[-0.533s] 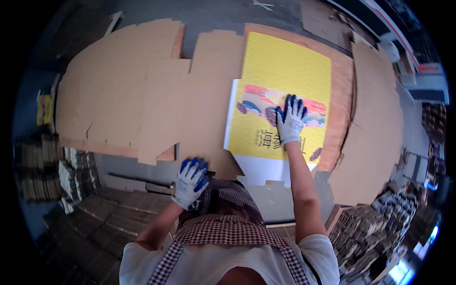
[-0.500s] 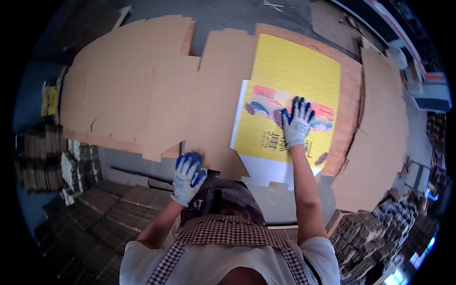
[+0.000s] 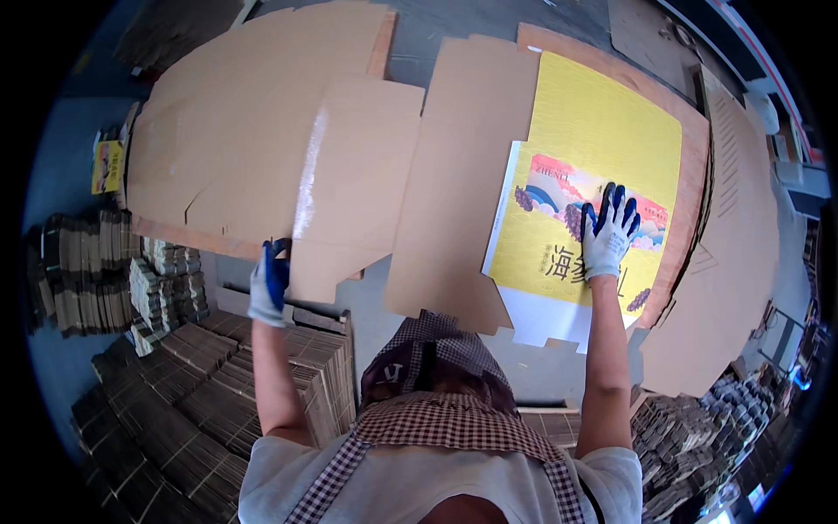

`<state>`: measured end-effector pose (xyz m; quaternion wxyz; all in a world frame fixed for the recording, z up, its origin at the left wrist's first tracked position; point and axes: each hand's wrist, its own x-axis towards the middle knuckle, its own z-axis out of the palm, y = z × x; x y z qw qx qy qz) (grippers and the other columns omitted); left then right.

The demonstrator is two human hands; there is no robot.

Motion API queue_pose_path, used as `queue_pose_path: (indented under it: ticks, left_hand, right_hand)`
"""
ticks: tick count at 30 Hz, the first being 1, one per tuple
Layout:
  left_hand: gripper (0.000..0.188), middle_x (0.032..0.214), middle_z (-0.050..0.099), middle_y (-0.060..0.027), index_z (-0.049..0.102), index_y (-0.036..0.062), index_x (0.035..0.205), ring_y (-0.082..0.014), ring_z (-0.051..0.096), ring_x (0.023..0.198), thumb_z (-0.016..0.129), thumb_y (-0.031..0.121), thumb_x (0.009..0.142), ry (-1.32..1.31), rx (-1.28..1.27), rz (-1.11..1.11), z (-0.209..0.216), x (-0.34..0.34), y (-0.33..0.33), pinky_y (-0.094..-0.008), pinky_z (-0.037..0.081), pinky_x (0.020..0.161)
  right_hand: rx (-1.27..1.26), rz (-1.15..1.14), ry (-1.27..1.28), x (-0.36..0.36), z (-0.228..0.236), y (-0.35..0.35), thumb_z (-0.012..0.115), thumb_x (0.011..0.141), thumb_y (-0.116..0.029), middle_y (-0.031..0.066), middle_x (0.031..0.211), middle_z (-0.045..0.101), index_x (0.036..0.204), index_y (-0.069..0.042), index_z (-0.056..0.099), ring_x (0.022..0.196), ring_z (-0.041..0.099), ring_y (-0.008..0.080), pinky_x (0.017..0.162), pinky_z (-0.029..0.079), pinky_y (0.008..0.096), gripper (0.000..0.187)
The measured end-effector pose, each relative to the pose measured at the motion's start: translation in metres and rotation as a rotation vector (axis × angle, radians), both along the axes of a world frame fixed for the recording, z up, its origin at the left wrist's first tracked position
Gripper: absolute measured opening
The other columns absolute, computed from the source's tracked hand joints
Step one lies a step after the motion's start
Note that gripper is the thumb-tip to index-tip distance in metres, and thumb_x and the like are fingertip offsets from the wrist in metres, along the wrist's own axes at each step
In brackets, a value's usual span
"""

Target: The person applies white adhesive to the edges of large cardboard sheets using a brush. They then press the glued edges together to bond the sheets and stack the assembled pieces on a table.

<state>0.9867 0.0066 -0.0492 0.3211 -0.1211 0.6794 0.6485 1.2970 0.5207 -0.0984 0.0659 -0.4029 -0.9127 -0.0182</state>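
My right hand, in a white and blue glove, lies flat with fingers spread on a yellow printed sheet that rests on a brown cardboard stack. My left hand, gloved the same way, grips the near edge of a plain cardboard blank that overlaps a big stack of brown blanks on the left. Another long cardboard blank lies between the two hands.
Bundles of small folded cardboard pieces are piled at the lower left and at the lower right. More brown sheets lean at the right. A yellow packet sits at the far left. Grey floor shows beyond the stacks.
My left hand has moved left and up from the near edge of the middle blank to the edge of the left blank and gripped it. My right hand stays flat on the yellow sheet.
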Motion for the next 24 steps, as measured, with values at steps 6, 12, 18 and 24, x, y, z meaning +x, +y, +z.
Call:
queue_pose_path:
  ticks: [6, 12, 18, 24]
  left_hand:
    - [0.058, 0.139, 0.045, -0.0136, 0.039, 0.0046, 0.139, -0.0247, 0.049, 0.122, 0.037, 0.046, 0.098, 0.077, 0.127, -0.339, 0.035, 0.044, 0.077, -0.0387, 0.038, 0.103]
    - [0.045, 0.149, 0.031, -0.0163, 0.054, 0.0118, 0.129, -0.0327, 0.028, 0.137, 0.057, 0.034, 0.09, 0.758, 0.245, -0.638, 0.008, 0.101, 0.19, -0.0449, 0.023, 0.112]
    - [0.072, 0.147, 0.03, -0.0198, 0.05, 0.0116, 0.134, -0.0399, 0.023, 0.136, 0.066, 0.052, 0.077, 1.281, -0.459, -1.031, 0.003, 0.108, 0.241, -0.0515, 0.021, 0.11]
    - [0.105, 0.15, 0.021, -0.0222, 0.035, 0.014, 0.144, -0.0453, 0.018, 0.136, 0.074, 0.064, 0.06, 1.072, -0.469, -0.965, -0.018, 0.093, 0.24, -0.0546, 0.018, 0.111]
  right_hand:
    - [-0.003, -0.015, -0.003, 0.005, -0.004, 0.001, 0.05, 0.09, -0.048, 0.0078, 0.152, 0.028, 0.146, -0.017, 0.031, 0.138, 0.023, 0.0373, 0.113, 0.012, 0.0512, 0.066]
    - [-0.008, -0.012, 0.061, 0.003, -0.004, 0.002, 0.05, 0.089, -0.049, 0.009, 0.149, 0.032, 0.144, -0.019, 0.036, 0.137, 0.026, 0.0375, 0.113, 0.013, 0.0508, 0.064]
    - [-0.033, -0.024, 0.078, 0.003, 0.0, 0.002, 0.051, 0.088, -0.05, 0.0094, 0.149, 0.033, 0.143, -0.019, 0.037, 0.138, 0.025, 0.0362, 0.113, 0.012, 0.0505, 0.065]
    - [-0.031, -0.031, 0.085, 0.003, 0.0, 0.0, 0.053, 0.088, -0.048, 0.0095, 0.147, 0.036, 0.143, -0.018, 0.038, 0.137, 0.026, 0.0365, 0.113, 0.013, 0.0504, 0.064]
